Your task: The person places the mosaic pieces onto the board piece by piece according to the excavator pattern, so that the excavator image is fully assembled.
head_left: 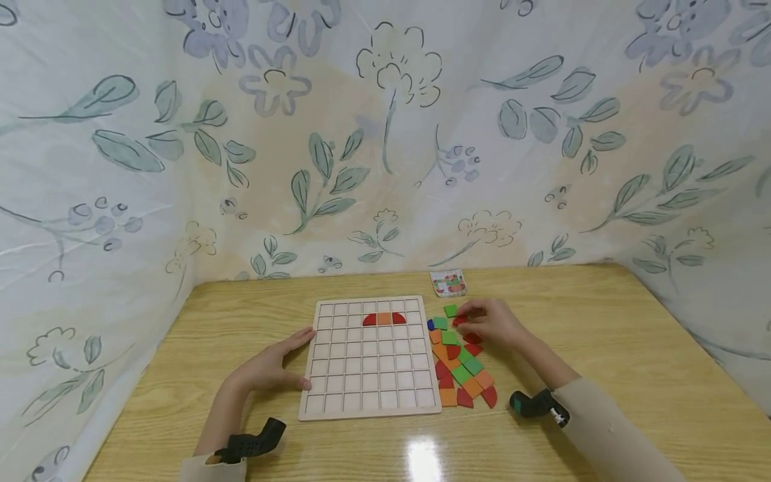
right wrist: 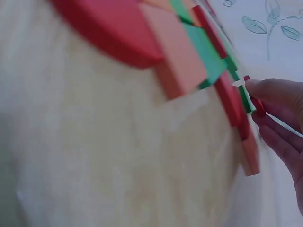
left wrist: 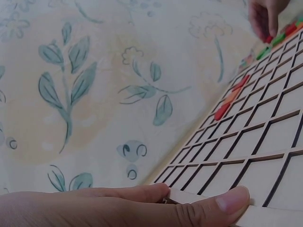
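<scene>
A wooden grid board (head_left: 355, 367) lies on the table. Along its upper part sit an orange square tile (head_left: 384, 319) and two red curved-edge tiles, one on each side of it. My left hand (head_left: 268, 367) rests at the board's left edge, fingers extended, with the thumb (left wrist: 232, 201) on the rim. Over the far end of a loose pile of tiles, my right hand (head_left: 495, 323) pinches a red tile (right wrist: 258, 106) between thumb and fingers. Its full outline is hidden by the fingers. A green square tile (head_left: 451, 310) lies just beyond the fingertips.
Red, orange and green tiles (head_left: 462, 375) lie heaped and overlapping along the board's right side. A dark blue piece (head_left: 430, 325) touches the board's edge. Behind the pile lies a small pattern card (head_left: 448, 283). Flowered cloth (head_left: 385, 201) hangs behind the table.
</scene>
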### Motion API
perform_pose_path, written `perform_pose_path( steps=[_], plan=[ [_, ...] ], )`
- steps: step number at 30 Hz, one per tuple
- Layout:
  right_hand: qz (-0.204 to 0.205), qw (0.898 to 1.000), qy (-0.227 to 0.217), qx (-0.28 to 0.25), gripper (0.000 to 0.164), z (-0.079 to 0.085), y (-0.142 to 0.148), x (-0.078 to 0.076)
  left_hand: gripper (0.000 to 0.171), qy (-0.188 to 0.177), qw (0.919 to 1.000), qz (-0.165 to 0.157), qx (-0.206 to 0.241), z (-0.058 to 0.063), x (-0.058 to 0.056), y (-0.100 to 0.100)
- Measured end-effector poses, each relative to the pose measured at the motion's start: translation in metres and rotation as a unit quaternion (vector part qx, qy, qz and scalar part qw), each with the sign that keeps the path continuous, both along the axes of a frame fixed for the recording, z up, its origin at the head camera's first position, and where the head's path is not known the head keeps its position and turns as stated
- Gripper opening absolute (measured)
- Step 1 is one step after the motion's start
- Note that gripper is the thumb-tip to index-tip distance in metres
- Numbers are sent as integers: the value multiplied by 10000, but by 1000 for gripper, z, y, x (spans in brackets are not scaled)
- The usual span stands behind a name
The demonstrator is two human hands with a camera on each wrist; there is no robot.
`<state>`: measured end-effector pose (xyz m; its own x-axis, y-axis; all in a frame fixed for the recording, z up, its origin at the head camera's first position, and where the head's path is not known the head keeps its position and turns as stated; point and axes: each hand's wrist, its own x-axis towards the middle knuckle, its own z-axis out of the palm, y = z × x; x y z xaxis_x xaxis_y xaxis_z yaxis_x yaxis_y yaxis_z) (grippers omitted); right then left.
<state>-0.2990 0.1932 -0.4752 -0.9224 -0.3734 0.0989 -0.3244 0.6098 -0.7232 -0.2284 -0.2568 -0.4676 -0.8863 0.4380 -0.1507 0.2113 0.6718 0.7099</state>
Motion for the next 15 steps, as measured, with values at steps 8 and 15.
perform_pose_path(
  steps=[8,15],
  plan=[
    [0,9995,-100,-290,27,9,1,-1,97,-26,10000,-40,45,1,0,0],
    [127,9981,-299,-527,35,9,-5,-3,97,10,10000,-62,62,1,1,-1]
  ],
)
